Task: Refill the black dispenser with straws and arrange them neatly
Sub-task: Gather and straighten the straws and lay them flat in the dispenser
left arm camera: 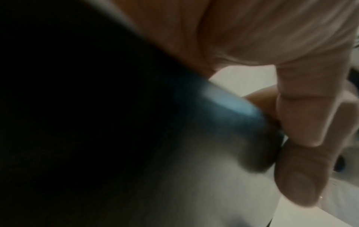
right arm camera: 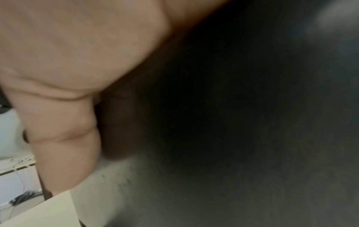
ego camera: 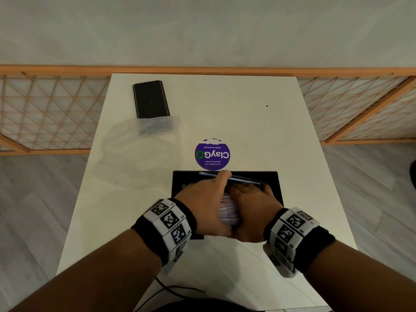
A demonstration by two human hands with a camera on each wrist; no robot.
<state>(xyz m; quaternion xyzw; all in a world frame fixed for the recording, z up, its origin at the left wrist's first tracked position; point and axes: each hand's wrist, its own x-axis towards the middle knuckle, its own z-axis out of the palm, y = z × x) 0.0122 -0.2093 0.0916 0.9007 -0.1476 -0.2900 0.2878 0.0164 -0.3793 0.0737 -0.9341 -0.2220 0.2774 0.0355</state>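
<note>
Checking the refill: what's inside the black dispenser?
A bundle of straws lies in the dispenser, between both hands. The hands cover the rest.

Both forearms bare, no sleeves. Left wrist (ego camera: 167, 226) carries a black fabric band under a ring of white blocks printed with black square fiducial markers. Right wrist (ego camera: 292, 235) carries the same arrangement.

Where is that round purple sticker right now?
In the head view, the purple sticker lies flat mid-table, just beyond the black dispenser and right of the clear plastic bag.
</note>
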